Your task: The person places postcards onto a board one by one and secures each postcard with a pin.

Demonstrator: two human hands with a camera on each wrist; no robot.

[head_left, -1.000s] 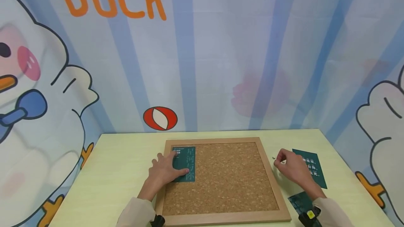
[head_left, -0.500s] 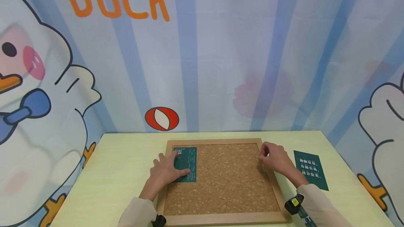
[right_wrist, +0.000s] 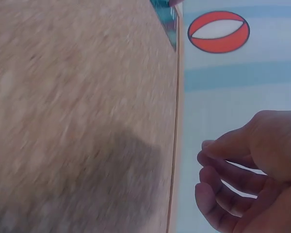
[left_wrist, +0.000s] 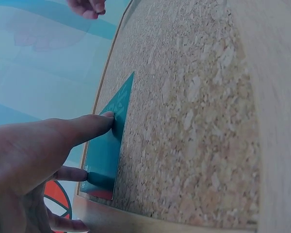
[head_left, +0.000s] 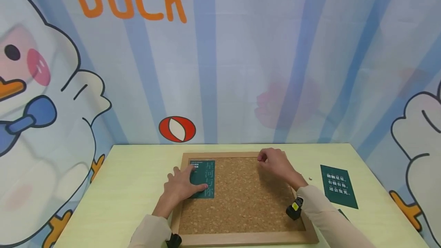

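Note:
A dark green card (head_left: 202, 177) with pale lettering lies on the upper left of a wood-framed cork board (head_left: 241, 202). My left hand (head_left: 182, 185) rests on it with fingers spread, thumb on its lower part and a fingertip near its top edge. Over the board's upper right, my right hand (head_left: 278, 163) is raised, thumb and index finger pinched together. In the left wrist view a tiny dark tack-sized thing (left_wrist: 102, 12) shows at its fingertips; the fingers mostly hide it. In the right wrist view, the hand (right_wrist: 262, 170) is beside the board's far edge, other fingers curled.
Another green card (head_left: 339, 186) with white writing lies on the pale table (head_left: 138, 186), right of the board. A corner of one more card (head_left: 342, 213) peeks from under my right sleeve. Small round metallic bits (head_left: 310, 178) lie nearby. A printed curtain (head_left: 237, 68) hangs behind.
My right hand has moved left from the table beside the small metallic bits, over the frame, to above the cork. The left hand has stayed on the card.

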